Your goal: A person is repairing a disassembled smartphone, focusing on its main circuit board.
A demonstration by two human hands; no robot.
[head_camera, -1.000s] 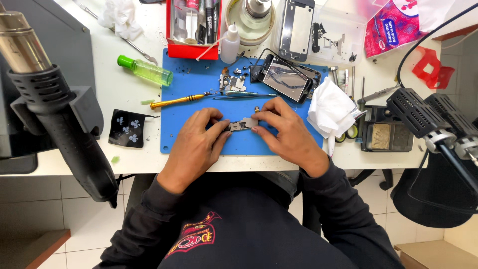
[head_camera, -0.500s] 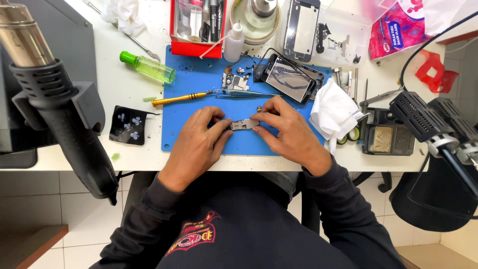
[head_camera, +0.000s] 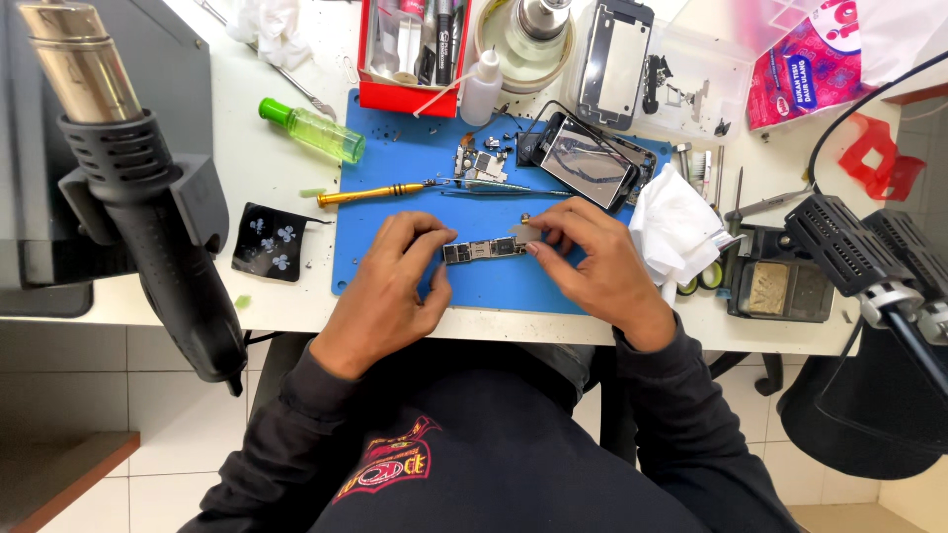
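**Both hands on a small circuit board at the repair mat**

As we looked down through the head camera, we saw the left hand (head_camera: 395, 286) and the right hand (head_camera: 592, 271) meeting over a narrow circuit board (head_camera: 484, 250) that lay on the blue mat (head_camera: 395, 158) near the front edge of the white desk (head_camera: 197, 148). The left hand pinched the board's left end between thumb and fingertips; the right hand pinched its right end, fingers curled close. Whether the board was lifted or resting flat, we could not tell.

Behind the hands lay a yellow-handled screwdriver (head_camera: 373, 193), thin tweezers (head_camera: 504, 190) and a cluster of small loose parts (head_camera: 479, 163). A phone screen assembly (head_camera: 590, 161) sat detached at the mat's far edge, and a bare phone housing (head_camera: 616, 61) stood beyond it. A green bottle (head_camera: 314, 129) lay to the left, a crumpled white tissue (head_camera: 676, 227) to the right, and a black hot-air gun (head_camera: 148, 217) hung at the far left.

We judged the phone already opened and stripped, the board out; reassembly remained undone.
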